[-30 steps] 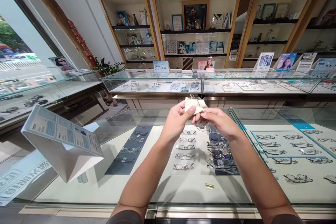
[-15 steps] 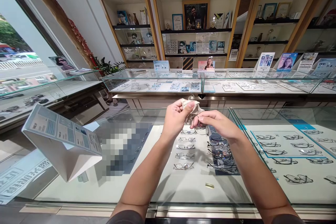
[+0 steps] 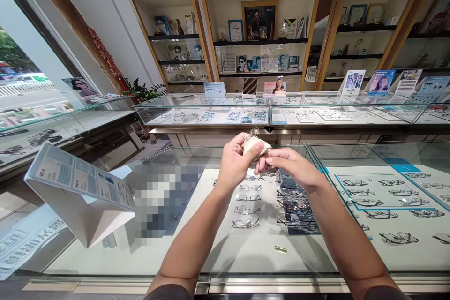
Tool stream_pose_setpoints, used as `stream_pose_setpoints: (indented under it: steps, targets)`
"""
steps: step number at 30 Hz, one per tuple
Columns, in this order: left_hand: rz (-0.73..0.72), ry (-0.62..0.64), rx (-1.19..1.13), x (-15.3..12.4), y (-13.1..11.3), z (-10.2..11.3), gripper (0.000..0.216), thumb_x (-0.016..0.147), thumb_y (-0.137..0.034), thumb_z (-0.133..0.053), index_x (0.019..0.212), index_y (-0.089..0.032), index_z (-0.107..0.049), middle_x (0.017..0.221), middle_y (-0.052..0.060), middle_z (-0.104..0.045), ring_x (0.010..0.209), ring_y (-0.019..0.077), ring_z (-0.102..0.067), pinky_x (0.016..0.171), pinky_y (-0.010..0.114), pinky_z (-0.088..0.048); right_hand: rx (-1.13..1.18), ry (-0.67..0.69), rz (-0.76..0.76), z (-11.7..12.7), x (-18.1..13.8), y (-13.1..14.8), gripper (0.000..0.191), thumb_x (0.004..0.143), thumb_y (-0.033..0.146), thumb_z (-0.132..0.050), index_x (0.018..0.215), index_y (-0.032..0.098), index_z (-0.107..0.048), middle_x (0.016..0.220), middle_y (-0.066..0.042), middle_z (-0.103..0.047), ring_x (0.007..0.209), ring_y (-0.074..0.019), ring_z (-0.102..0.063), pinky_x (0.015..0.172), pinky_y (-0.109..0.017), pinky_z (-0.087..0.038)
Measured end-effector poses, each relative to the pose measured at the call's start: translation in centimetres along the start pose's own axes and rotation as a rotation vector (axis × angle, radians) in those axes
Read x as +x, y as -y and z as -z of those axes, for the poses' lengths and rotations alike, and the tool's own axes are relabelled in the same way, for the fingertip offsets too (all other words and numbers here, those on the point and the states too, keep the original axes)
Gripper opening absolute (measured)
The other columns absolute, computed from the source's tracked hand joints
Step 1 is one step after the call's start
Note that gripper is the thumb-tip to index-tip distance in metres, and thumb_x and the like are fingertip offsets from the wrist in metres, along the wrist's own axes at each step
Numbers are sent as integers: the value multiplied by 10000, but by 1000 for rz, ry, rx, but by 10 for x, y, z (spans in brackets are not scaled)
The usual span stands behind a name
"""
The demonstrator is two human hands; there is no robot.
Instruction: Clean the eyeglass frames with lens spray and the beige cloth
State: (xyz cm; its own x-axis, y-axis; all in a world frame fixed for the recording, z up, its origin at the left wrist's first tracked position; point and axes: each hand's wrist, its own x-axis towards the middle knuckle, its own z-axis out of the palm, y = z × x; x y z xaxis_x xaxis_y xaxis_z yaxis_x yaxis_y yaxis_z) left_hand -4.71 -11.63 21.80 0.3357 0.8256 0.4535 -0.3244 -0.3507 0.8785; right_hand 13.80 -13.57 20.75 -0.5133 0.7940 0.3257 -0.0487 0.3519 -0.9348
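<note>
The left hand (image 3: pixel 234 164) is pinching a cream cloth (image 3: pixel 253 143) around a pair of glasses (image 3: pixel 270 174), fingers closed for wiping. The right hand (image 3: pixel 295 168) is gripping the frame, steadying it above the glass tabletop (image 3: pixel 246 253).

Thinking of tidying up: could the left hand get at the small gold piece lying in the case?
Probably not: the gold piece lies under the glass top, and the left hand holds a cloth.

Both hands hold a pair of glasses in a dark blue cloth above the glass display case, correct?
Not quite: the cloth is cream, not dark blue. The head view shows the left hand and right hand holding the glasses in it above the glass display case.
</note>
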Motion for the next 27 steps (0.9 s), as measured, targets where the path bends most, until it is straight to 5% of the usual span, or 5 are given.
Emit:
stream_pose_setpoints:
  steps: [4,12,18,22,27]
  targets:
    - [-89,-149,46,2,5,3,419,908,-536,-807,808,-170,-627,660,-8,-628,476,80,-527,445,211,-387,-10,7,21,-2,2,1,308,1053,412,-607,926,212,-804,977,-61,-813,979,-210,-714,953,-380,-501]
    - [32,123,-21,9,2,22,413,869,-491,-862,1044,-150,-710,835,64,-744,679,159,-686,652,277,-565,66,-120,31,7,-1,1,274,1011,414,-656,886,229,-814,923,-51,-788,936,-218,-698,902,-375,-515]
    - [-51,-47,-79,3,13,-3,408,876,-500,-853,889,-203,-573,580,-40,-631,400,95,-531,445,225,-411,43,-85,29,-3,2,-3,298,1023,418,-635,893,214,-810,951,-60,-801,967,-214,-708,962,-371,-508]
    - [-53,-152,-96,3,17,-4,446,889,-571,-817,830,-195,-585,610,-43,-598,402,73,-490,409,224,-340,23,-74,26,-9,3,-1,298,1026,405,-630,884,212,-809,940,-59,-804,957,-215,-716,953,-366,-513]
    - [52,-25,-176,11,15,4,481,920,-635,-756,944,-161,-679,635,-5,-630,506,104,-548,541,246,-454,40,-168,65,-3,4,-4,270,1011,396,-638,876,228,-801,954,-51,-788,981,-220,-703,981,-371,-504]
